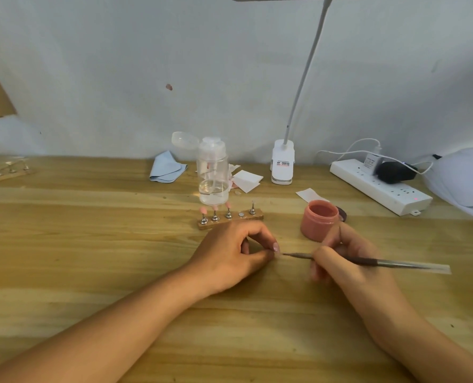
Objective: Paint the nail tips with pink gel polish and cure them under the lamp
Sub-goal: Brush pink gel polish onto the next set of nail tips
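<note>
**Fourth tip being painted: open jar and a thin grip are the risks**

Left hand (238,252) is curling in and pinching a small nail tip (277,252) between thumb and forefinger, low over the wooden surface (91,244). The tip is mostly hidden, so I can't tell if it's on its stand. Right hand (337,261) is holding the brush (381,262) in a pen grip, with the bristle end right at the pinched tip.

The holder strip (229,220) is sitting just behind the left hand. It's carrying three pink tips (216,208), one bare magnet spot (241,214) and one stand (252,210) that looks unpainted. My guess is we're a bit past halfway on painting, with curing not started. The curing lamp (461,181) is sitting well apart, at the far right.

Risks as I'm reading them:
- The pink gel jar (319,221) is standing open just beside the right knuckles. A wrist swing could tip it over.
- The pinch is covering most of the tip, so wet gel could end up on the fingers or the tip could slip out.
- The left knuckles are close to the painted tips and could smear them if they're still uncured.
- Too much gel on the brush would flood the tip's edges.

On writing, the clip lamp base (283,161) is showing a label with red and dark print, too small to read. The adapter label (371,161) on the power strip (390,194) is also unreadable. I'm not seeing any brand on the jar.
</note>
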{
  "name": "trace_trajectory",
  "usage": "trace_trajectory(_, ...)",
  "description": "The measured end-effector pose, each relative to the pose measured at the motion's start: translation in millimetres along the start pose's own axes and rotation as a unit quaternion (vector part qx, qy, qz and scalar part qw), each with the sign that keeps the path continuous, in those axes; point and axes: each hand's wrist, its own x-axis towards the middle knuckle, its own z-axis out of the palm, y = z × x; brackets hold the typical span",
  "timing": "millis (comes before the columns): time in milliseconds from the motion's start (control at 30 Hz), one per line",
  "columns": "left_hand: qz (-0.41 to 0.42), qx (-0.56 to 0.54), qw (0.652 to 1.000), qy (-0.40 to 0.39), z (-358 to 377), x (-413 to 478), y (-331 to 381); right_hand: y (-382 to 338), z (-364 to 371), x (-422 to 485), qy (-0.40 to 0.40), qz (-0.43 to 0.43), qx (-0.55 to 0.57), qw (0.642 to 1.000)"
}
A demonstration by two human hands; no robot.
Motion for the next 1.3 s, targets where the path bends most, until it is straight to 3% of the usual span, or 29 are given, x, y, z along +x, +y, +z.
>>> trace_trajectory(100,0.001,-0.005,1.000,-0.002,-0.8,-0.2,-0.1,-1.1,0.5,-0.6,0.006,-0.001,0.046,0.999)
trace_trajectory(300,0.000,-0.001,1.000,0.000,0.2,0.2,-0.3,0.0,0.4,0.1,-0.014,-0.006,-0.012,1.000)
trace_trajectory(967,-0.005,0.001,1.000,-0.002,0.0,-0.1,-1.1,1.9,0.5,-0.1,0.004,-0.005,-0.038,0.999)
trace_trajectory(1133,-0.002,-0.004,1.000,-0.002,-0.6,0.0,-0.4,0.5,-0.2,-1.5,-0.003,-0.019,0.009,1.000)
trace_trajectory(1300,-0.009,0.001,1.000,-0.001,-0.5,-0.7,0.7,1.8,-0.1,-1.1,-0.009,-0.005,-0.037,0.999)
